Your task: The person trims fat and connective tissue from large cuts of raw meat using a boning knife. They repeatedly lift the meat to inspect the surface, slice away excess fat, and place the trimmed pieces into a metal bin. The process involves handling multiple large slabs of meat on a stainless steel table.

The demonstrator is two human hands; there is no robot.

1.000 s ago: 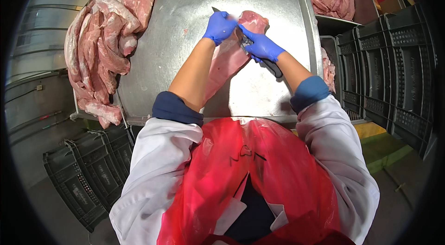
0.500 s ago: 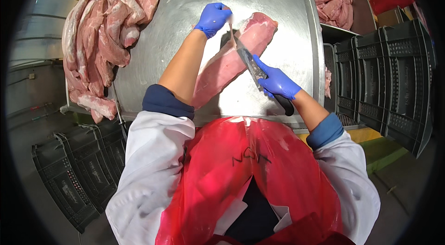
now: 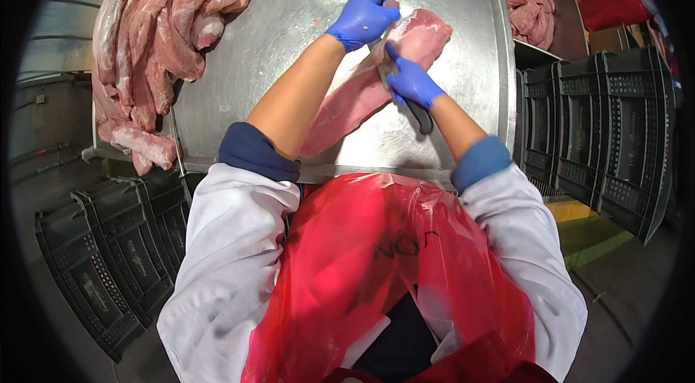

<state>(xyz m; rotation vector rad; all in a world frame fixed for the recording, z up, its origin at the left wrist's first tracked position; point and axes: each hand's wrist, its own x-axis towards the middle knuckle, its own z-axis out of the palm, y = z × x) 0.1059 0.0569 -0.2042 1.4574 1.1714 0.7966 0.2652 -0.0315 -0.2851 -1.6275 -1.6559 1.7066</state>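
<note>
A long pale-pink piece of boneless meat (image 3: 351,102) lies slantwise on the steel table, its thick end far right. In its blue glove, my left hand (image 3: 362,19) is closed above the far part of the meat. A small reddish end of a meat strip (image 3: 392,3) sticks out at its fingertips. My right hand (image 3: 413,83), also gloved, grips a knife (image 3: 420,119) by its black handle, index finger stretched along it. The blade lies over the meat, largely hidden by the hands, so its edge cannot be made out.
A heap of meat pieces (image 3: 148,43) lies at the table's left. Beyond the raised right rim of the steel table (image 3: 250,72), a metal bin (image 3: 568,14) holds more meat (image 3: 527,6). Black crates stand at right (image 3: 601,137) and lower left (image 3: 108,260).
My left hand has shifted right and slightly farther away. The right hand with the knife has moved up and left over the meat, closer to the left hand. The stretched strip is now mostly hidden.
</note>
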